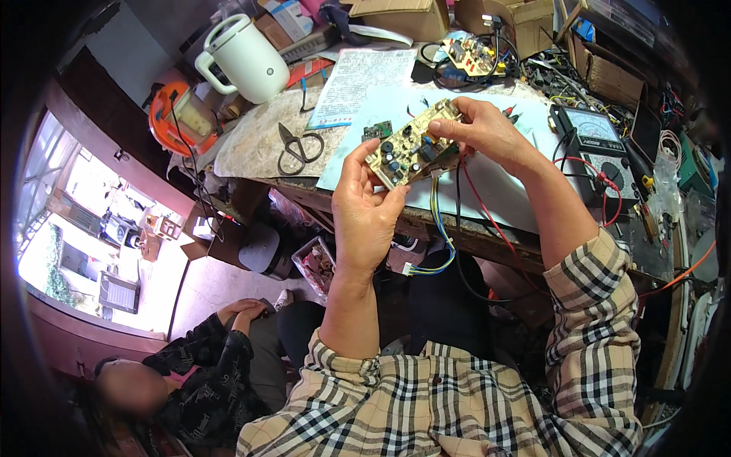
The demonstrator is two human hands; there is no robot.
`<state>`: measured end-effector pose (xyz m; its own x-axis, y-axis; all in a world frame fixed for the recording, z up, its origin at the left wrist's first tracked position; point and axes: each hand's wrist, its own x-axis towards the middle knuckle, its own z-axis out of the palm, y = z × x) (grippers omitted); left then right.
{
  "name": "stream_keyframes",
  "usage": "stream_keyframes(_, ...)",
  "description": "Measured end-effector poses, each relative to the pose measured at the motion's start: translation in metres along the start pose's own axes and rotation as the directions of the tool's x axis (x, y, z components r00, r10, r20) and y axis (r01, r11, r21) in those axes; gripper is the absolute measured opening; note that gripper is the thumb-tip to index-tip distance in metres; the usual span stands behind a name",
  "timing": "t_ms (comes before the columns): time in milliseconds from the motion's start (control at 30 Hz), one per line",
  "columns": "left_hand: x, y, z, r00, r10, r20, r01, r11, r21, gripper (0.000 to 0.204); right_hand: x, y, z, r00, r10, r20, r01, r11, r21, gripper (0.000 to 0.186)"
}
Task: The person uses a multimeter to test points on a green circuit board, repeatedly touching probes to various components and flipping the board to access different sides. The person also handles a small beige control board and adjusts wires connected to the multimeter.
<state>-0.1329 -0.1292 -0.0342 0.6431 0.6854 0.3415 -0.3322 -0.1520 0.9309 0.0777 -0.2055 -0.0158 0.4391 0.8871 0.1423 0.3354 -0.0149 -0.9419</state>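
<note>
Circuit board (406, 148), pale and crowded with parts, is what I have raised between both hands above the near edge of the workbench (251, 145), component side up and slanting upward toward the right. The left hand (362, 217) is curled round its left end, fingers at the far side and thumb by the near corner; the right hand (491, 137) pinches the other end, thumb laid over the top face, though from my remote view I cannot tell where its hidden fingers press. I would judge it light and stiff, not slippery, yet fragile: the dark round capacitors (393, 165) stand proud and could bend or snap, so bare edges and corners look the safest hold. Below the right hand hangs a bundle of blue and yellow wires (437, 217), which I expect to swing and tug a little. Just beyond the left fingertips lies a small green board (377, 131), scissors (287, 137) rest left of that hand, and an analog meter (596, 137) sits right of the right hand.
</note>
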Motion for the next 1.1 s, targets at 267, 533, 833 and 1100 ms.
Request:
stream_keyframes(267,-0.001,0.000,0.001,1.000,0.013,-0.010,-0.013,0.999,0.034,0.062,-0.001,-0.002,0.001,0.998,-0.055,-0.015,0.056,0.998,0.038,0.059)
stream_keyframes(533,-0.002,-0.001,0.000,1.000,-0.007,-0.015,0.007,1.000,0.007,0.061,-0.002,-0.003,0.000,1.000,-0.025,-0.006,0.025,1.000,0.013,0.059)
stream_keyframes(833,-0.002,-0.001,0.000,1.000,-0.017,-0.005,0.017,1.000,-0.005,0.058,-0.005,-0.004,0.001,1.000,0.020,-0.012,-0.020,0.999,-0.037,0.051)
stream_keyframes(1100,-0.001,-0.002,-0.002,1.000,-0.011,0.000,0.011,0.999,-0.038,0.061,-0.008,-0.013,0.000,0.999,-0.002,-0.054,-0.002,0.996,-0.086,0.062)
